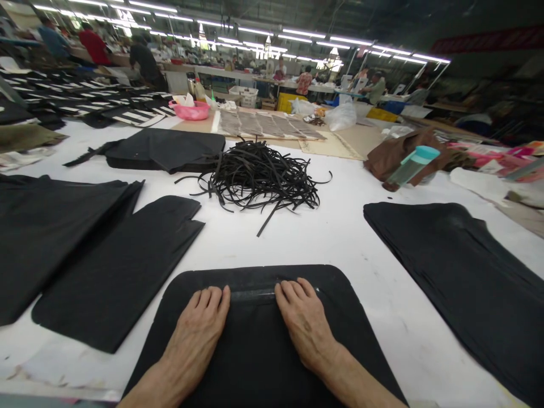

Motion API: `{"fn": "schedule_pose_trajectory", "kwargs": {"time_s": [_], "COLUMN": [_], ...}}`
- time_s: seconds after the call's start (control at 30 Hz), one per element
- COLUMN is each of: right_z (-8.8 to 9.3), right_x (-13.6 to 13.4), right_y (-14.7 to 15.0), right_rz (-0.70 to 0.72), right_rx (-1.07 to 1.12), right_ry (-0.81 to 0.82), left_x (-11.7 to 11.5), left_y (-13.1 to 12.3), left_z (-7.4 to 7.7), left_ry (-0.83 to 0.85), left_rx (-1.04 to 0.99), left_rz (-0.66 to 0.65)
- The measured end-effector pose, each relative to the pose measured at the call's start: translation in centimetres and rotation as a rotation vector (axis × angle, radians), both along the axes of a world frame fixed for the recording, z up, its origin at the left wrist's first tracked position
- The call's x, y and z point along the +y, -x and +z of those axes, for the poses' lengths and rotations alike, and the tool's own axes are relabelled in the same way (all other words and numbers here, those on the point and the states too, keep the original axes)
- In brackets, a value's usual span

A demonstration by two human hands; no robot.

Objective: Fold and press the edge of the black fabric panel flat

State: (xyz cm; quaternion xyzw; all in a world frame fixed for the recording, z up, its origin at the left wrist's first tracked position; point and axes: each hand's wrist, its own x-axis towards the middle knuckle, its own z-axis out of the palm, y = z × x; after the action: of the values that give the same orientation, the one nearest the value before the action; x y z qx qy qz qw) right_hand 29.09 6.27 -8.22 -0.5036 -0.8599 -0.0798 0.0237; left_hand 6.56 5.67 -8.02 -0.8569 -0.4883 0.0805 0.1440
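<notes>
In front of me a black fabric panel (255, 351) with rounded far corners lies flat on the white table. A narrow, shiny, see-through strip (254, 294) runs across it near its far edge. My left hand (199, 326) rests palm down on the panel, its fingers close together and laid at the strip's left end. Over the strip's right part lies my right hand (305, 317), fingers laid forward and slightly spread; a bit of the strip shows beyond them. Neither hand visibly grasps anything. My fingers hide parts of the strip.
Beyond the panel sits a heap of thin black strips (266, 175). Black fabric pieces lie left (123, 272) and right (459, 277), with a black stack (165, 150) behind. A teal-lidded bottle (412, 167) leans on brown cloth (393, 150). A pink basin (190, 110) stands farther back; people work beyond.
</notes>
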Motion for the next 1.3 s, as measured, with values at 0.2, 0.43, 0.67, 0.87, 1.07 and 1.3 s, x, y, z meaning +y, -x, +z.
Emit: {"fn": "schedule_pose_trajectory", "kwargs": {"time_s": [0.2, 0.43, 0.67, 0.87, 1.07, 1.3], "right_z": [0.2, 0.1, -0.3, -0.2, 0.0, 1.4], "right_x": [-0.5, -0.4, -0.7, -0.5, -0.1, 0.0], "right_y": [2.5, 1.1, -5.2, -8.0, -8.5, -7.9], "right_rz": [-0.058, -0.001, -0.111, -0.171, -0.255, -0.461], "right_rx": [-0.096, -0.016, -0.022, -0.058, 0.046, 0.192], "right_ry": [-0.002, 0.043, -0.018, -0.081, -0.024, -0.101], "left_x": [0.7, 1.2, 1.0, 1.3, 2.1, 2.0], "left_y": [-2.8, -4.1, -2.0, -0.9, 1.3, 1.2], "left_z": [0.8, -0.1, -1.8, -1.1, -1.0, 1.3], "left_ry": [-0.028, 0.17, 0.089, 0.021, -0.001, -0.126], "left_rx": [-0.131, -0.196, -0.235, -0.265, -0.352, -0.391], "left_rz": [0.025, -0.079, -0.068, 0.041, 0.122, 0.05]}}
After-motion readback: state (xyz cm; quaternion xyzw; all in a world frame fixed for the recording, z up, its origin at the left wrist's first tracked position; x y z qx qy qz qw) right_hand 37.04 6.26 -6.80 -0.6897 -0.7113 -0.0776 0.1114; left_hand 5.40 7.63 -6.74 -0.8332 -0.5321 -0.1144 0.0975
